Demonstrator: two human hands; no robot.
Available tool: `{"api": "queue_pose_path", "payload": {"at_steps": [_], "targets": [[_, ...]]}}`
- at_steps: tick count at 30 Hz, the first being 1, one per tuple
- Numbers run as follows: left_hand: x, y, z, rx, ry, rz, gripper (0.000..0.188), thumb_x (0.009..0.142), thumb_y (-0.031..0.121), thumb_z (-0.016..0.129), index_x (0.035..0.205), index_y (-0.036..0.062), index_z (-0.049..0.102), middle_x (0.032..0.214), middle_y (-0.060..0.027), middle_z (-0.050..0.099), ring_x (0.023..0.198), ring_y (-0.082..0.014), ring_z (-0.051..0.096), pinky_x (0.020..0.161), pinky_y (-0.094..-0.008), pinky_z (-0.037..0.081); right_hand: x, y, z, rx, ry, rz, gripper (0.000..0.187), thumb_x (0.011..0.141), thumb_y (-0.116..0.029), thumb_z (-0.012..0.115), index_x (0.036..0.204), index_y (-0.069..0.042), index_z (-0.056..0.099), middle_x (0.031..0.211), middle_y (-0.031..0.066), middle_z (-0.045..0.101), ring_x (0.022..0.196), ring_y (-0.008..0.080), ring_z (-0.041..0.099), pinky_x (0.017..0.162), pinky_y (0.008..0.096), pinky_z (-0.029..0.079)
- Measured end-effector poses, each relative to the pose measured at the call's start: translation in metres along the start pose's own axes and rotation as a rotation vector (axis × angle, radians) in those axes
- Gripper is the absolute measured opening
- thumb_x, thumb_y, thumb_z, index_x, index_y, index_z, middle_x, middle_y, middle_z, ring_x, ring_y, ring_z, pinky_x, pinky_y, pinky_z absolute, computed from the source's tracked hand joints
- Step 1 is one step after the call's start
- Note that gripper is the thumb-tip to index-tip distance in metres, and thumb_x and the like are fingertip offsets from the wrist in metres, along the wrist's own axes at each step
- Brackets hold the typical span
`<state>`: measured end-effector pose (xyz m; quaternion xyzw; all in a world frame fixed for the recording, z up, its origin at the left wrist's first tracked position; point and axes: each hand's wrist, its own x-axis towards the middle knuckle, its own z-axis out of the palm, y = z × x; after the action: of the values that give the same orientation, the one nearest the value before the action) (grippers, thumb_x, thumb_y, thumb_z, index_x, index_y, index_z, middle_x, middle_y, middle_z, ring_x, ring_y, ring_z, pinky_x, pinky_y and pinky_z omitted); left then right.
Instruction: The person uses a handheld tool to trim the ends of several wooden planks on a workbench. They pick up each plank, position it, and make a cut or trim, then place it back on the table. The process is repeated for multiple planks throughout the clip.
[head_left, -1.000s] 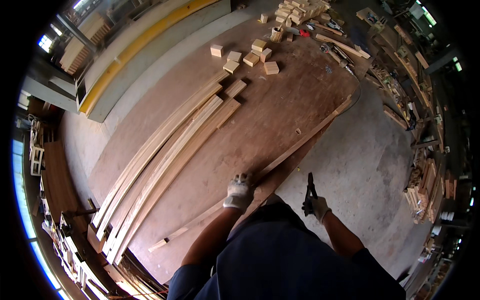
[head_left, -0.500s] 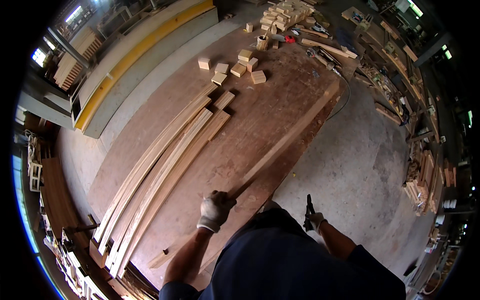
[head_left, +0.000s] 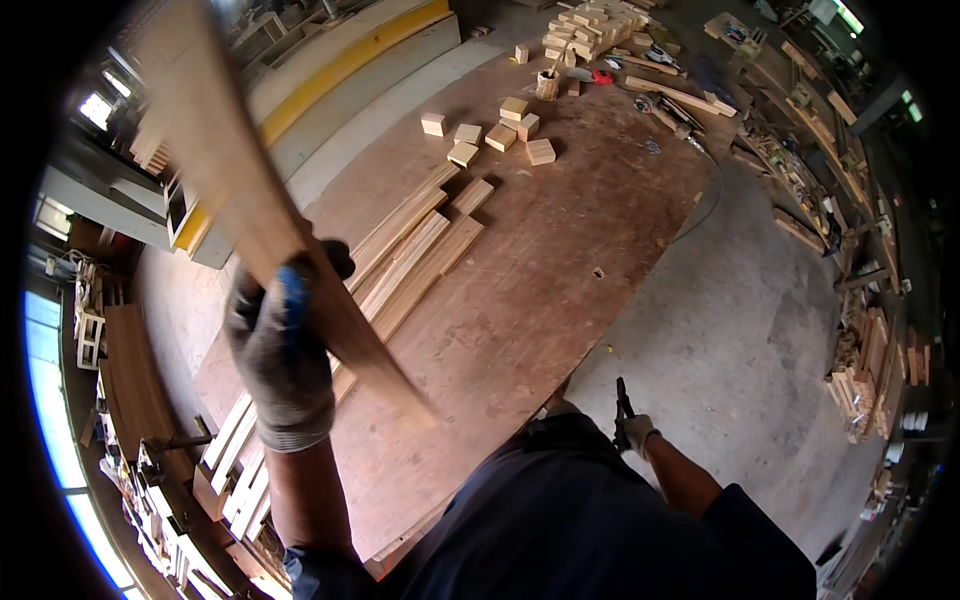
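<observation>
My gloved left hand (head_left: 285, 350) is closed around a long wooden strip (head_left: 225, 150). The strip is lifted above the table, slanting from the upper left edge of view down to a blurred end near the middle. Low at the right, my gloved right hand (head_left: 640, 430) grips a slim dark hand tool (head_left: 623, 404), whose exact kind I cannot make out. Several long wooden strips (head_left: 410, 285) lie side by side on the brown tabletop (head_left: 540, 290), partly hidden behind my left hand and forearm.
Several short wooden blocks (head_left: 501, 137) sit on the far part of the table. Behind them are a block pile (head_left: 590, 30), a container with a brush (head_left: 547, 84) and a corded power tool (head_left: 665, 115). Stacked offcuts (head_left: 865, 370) stand at the right.
My left hand has risen and moved left, lifting the strip off the table and swinging its far end to the upper left. My right hand still holds the dark tool in nearly the same place.
</observation>
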<state>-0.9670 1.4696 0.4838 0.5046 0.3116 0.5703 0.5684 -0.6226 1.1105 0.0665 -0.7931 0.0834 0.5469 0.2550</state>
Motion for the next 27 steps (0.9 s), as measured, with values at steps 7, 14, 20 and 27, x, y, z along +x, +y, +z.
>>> {"api": "queue_pose_path", "payload": {"at_steps": [7, 14, 20, 27], "targets": [[-0.005, 0.01, -0.027, -0.095, -0.186, 0.052, 0.072, 0.091, 0.026, 0.076, 0.151, 0.0025, 0.043, 0.117, -0.0132, 0.07, 0.11, -0.0341, 0.067, 0.103, -0.0584, 0.048, 0.002, -0.001, -0.006, -0.017, -0.009, -0.017, 0.017, 0.096, -0.015, 0.068, 0.091, 0.002, 0.067, 0.069, 0.0094, 0.064, 0.056, 0.0246, 0.064, 0.049, 0.0406, 0.052], [-0.115, -0.114, -0.096, -0.298, 0.461, -0.343, 0.051, 0.094, 0.021, 0.073, 0.141, 0.0092, 0.054, 0.127, -0.0071, 0.069, 0.125, -0.0288, 0.061, 0.106, -0.0502, 0.048, 0.018, 0.005, -0.01, -0.048, 0.011, -0.003, 0.019, 0.095, -0.015, 0.069, 0.092, 0.004, 0.067, 0.069, 0.0103, 0.065, 0.056, 0.0243, 0.065, 0.048, 0.0401, 0.051], [-0.242, -0.221, -0.137, -0.563, 0.714, -0.589, 0.019, 0.095, 0.023, 0.073, 0.108, 0.0101, 0.07, 0.105, -0.0048, 0.072, 0.104, -0.0248, 0.068, 0.095, -0.0443, 0.056, 0.019, 0.001, -0.015, -0.093, -0.035, -0.04, 0.017, 0.097, -0.013, 0.066, 0.093, 0.003, 0.065, 0.072, 0.011, 0.065, 0.058, 0.0252, 0.066, 0.05, 0.0409, 0.054], [-0.296, -0.283, -0.163, -0.588, 0.923, -0.932, 0.029, 0.092, 0.036, 0.077, 0.096, 0.0077, 0.069, 0.091, -0.0078, 0.072, 0.081, -0.0271, 0.071, 0.072, -0.0408, 0.063, -0.013, -0.025, -0.007, -0.131, -0.063, -0.086, 0.016, 0.096, -0.014, 0.065, 0.09, 0.001, 0.065, 0.071, 0.0082, 0.063, 0.06, 0.0221, 0.065, 0.052, 0.0368, 0.05]]}}
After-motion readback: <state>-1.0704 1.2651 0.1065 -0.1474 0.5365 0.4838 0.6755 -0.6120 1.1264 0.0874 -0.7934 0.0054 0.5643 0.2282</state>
